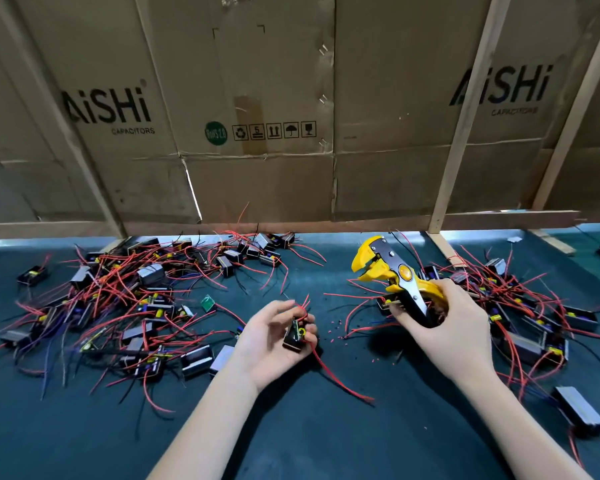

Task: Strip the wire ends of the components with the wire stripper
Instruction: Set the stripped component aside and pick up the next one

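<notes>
My left hand (pixel 272 336) holds a small black component (pixel 294 336) with a yellow part, fingers curled round it near the middle of the dark green table (pixel 291 438). Red wires (pixel 333 372) trail from it, one down to the right and short ones up past my fingertips. My right hand (pixel 454 327) grips the handles of a yellow and black wire stripper (pixel 392 271), whose jaws point up and left, apart from the component. The jaws look slightly apart with no wire in them.
A big heap of components with red and black wires (pixel 129 299) covers the left of the table. Another heap (pixel 520 306) lies behind and right of my right hand. A lone black block (pixel 581 410) sits at the right. Cardboard sheets (pixel 257 116) wall off the back.
</notes>
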